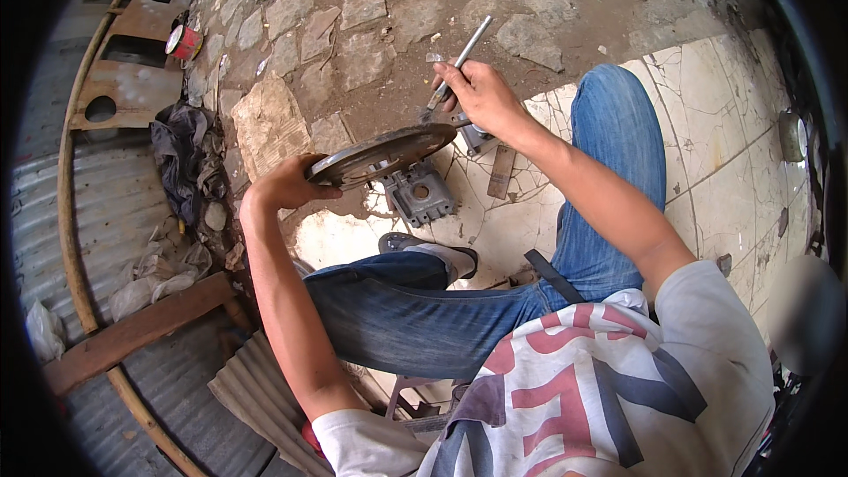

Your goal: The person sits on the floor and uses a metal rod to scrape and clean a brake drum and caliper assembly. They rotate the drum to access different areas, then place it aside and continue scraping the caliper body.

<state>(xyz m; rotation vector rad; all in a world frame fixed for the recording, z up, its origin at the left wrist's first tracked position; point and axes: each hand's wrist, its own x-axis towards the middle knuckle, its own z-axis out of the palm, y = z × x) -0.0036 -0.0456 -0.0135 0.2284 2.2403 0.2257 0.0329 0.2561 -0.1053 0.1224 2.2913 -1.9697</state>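
Observation:
My left hand [287, 184] is closed on the near-left rim of a round, dark metal disc [397, 152]. The disc is tilted and seen almost edge-on, held above the ground. In my right hand [480, 99] is a slim brush [468, 46] with a pale grey handle. Its dark tip points down at the disc's far edge and seems to meet it, though touching is hard to tell. Below the disc a grey metal casting [422, 196] with a round hole rests on the tiles, partly covered by the disc. A smaller grey metal part [474, 138] sits beyond, below my right wrist.
A flat rusty strip [501, 172] lies on the cracked white tiles [724, 150]. Rough stone paving [367, 7] spreads beyond. Along the left are corrugated metal sheets [106, 203], a long wooden pole [71, 168], a dark cloth [181, 159] and a red can [184, 42].

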